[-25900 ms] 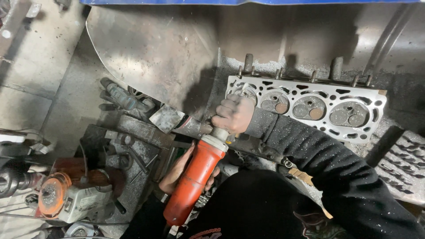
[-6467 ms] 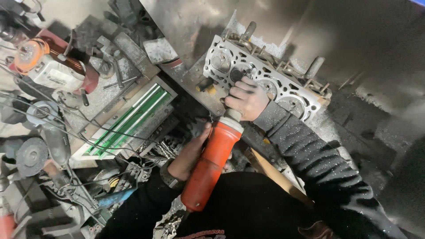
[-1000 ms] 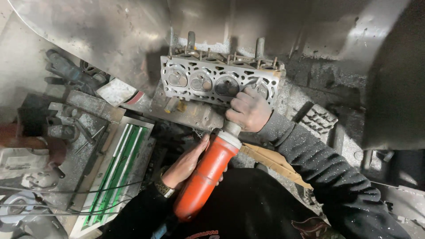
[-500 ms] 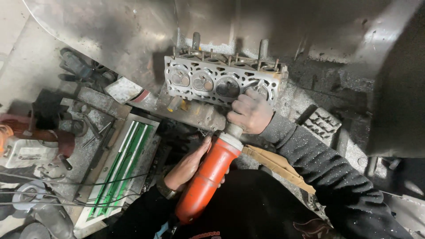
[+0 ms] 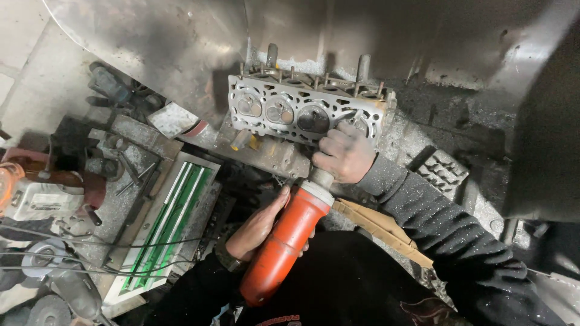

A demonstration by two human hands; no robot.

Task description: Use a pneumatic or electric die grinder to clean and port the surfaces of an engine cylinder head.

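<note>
against the cylinder head [image 5: 302, 111], both hands [image 5: 344, 154] clench the orange grinder [image 5: 284, 244], nose up-right.

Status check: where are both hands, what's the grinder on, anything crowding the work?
Left hand gripping orange grinder body. Right hand closed on its nose, at cylinder head, right end. Nothing between tool and head; green-striped tray off left.

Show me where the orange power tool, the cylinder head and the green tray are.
orange power tool [image 5: 283, 247]: head view, middle of body.
cylinder head [image 5: 278, 111]: head view, its face.
green tray [image 5: 175, 223]: head view, centre.
</note>
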